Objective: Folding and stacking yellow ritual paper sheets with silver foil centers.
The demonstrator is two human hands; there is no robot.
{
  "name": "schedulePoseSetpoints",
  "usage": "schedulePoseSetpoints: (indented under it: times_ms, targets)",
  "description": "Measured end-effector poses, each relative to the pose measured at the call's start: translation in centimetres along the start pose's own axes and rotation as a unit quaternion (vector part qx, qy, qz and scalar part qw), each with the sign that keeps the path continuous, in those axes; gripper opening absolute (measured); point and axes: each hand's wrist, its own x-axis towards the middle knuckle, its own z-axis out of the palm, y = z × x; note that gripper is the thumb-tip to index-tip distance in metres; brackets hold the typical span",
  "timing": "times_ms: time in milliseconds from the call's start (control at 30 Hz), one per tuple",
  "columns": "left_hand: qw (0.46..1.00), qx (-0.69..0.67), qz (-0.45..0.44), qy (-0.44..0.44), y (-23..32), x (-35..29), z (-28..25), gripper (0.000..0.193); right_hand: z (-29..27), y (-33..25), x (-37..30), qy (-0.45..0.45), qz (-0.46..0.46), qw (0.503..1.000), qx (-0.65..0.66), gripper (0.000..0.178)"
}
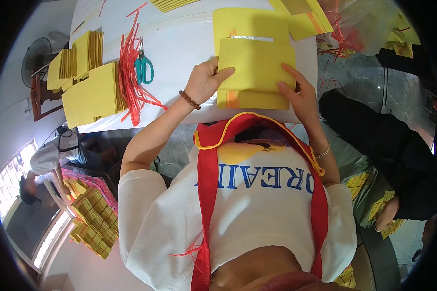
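Near the front edge of the white table, I grip a flat yellow paper packet (pixel 255 65) by its two sides. My left hand (pixel 206 82) is closed on its left edge, thumb on top. At the opposite edge my right hand (pixel 298 92) pinches it, with thumb and forefinger on the upper face. Under and behind it lies a larger yellow sheet (pixel 247 22), with an orange patch showing below the packet and a whitish strip above it. The undersides of the fingers are hidden.
Left on the table (pixel 179 39) are red plastic ties (pixel 129 68), teal-handled scissors (pixel 144 68) and stacks of yellow paper (pixel 92 92). More yellow sheets (pixel 306 19) lie at the far right by a clear plastic bag (pixel 364 24). A person in black (pixel 374 145) is at right, another (pixel 53 155) at left.
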Motion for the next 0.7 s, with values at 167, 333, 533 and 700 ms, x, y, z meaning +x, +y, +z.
schedulePoseSetpoints:
  times_ms: [167,333,533,700]
  targets:
    - [0.996,-0.086,-0.002,0.010,-0.4,0.4,0.6,0.030,0.2,1.1,0.3,0.021,-0.017,1.000,-0.014,0.037]
    - [0.995,-0.099,-0.031,0.008,-0.1,0.4,0.5,0.034,0.6,0.9,0.6,0.039,0.019,0.999,-0.005,0.037]
    - [0.988,-0.148,-0.033,0.023,-0.8,0.9,0.6,0.037,0.5,1.5,1.4,0.046,0.021,0.996,-0.076,0.036]
    - [0.985,-0.159,-0.066,0.010,0.5,0.7,0.0,0.039,0.6,1.2,1.3,0.047,0.021,0.994,-0.094,0.036]
